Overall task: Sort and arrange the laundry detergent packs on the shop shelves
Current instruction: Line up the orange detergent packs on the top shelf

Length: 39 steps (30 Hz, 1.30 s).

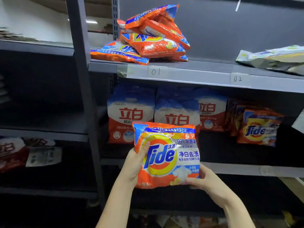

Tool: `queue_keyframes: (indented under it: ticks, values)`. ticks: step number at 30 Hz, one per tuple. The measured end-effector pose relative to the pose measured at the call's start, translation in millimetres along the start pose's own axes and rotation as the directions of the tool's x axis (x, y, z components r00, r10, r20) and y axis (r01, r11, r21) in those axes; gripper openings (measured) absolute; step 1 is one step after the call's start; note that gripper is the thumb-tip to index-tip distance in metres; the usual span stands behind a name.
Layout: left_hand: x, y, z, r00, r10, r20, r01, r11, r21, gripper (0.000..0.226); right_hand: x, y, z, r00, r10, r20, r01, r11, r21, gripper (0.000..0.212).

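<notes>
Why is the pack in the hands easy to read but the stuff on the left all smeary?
Head view: the held Tide pack is sharp and well lit; the packs at the left edge are blurred and in shadow; the wide lens bends the shelf edge.

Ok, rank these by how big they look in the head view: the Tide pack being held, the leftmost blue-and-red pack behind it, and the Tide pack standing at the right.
1. Held Tide pack, though it is nearest the camera.
2. Leftmost blue-and-red pack.
3. Standing Tide pack, smallest.
</notes>
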<state>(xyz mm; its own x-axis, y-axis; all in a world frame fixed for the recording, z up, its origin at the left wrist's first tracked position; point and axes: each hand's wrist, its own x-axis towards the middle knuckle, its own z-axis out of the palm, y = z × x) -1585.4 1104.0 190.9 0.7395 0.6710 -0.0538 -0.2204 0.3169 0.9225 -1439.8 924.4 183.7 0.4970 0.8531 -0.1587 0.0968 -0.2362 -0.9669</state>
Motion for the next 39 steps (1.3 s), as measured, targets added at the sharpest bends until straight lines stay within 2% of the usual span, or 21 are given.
queue_keyframes:
  ticks: [4,10,15,22,28,31,39]
  values:
    - [5.2,-3.0,12.8,1.000,-0.006,0.028,0.006,1.000,-0.004,0.049,-0.4,7.7,-15.3,0.999,0.004,-0.046,-0.004,1.000,0.017,0.045]
    - [15.3,-11.1,58.2,0.999,-0.002,0.047,0.004,1.000,-0.028,0.045,-7.6,14.2,-65.7,0.999,0.016,-0.030,-0.016,1.000,-0.020,0.057]
    - [28.9,-21.0,109.8,0.997,0.021,0.072,-0.021,1.000,0.001,0.050,-17.2,19.9,-117.5,0.999,-0.014,-0.053,0.014,1.000,-0.013,0.042]
    - [52.5,-39.9,183.6,0.993,0.070,0.095,-0.072,0.997,0.014,0.032,-26.2,30.4,-192.8,0.990,-0.058,-0.125,0.053,0.997,-0.047,0.037]
    - [74.0,-77.2,243.0,0.992,0.047,0.117,-0.049,0.999,0.007,0.034,-34.7,55.3,-258.3,0.984,-0.037,-0.173,0.027,0.998,-0.062,0.036]
    - [92.7,-92.3,272.2,0.990,0.023,0.140,-0.027,0.999,0.029,0.035,-32.2,69.5,-289.5,0.976,-0.015,-0.217,0.005,0.999,-0.047,0.036]
    - [173.4,-126.3,335.8,0.980,-0.002,0.198,-0.021,0.993,0.114,0.013,2.4,104.5,-363.1,0.922,0.018,-0.386,-0.024,1.000,-0.011,0.037]
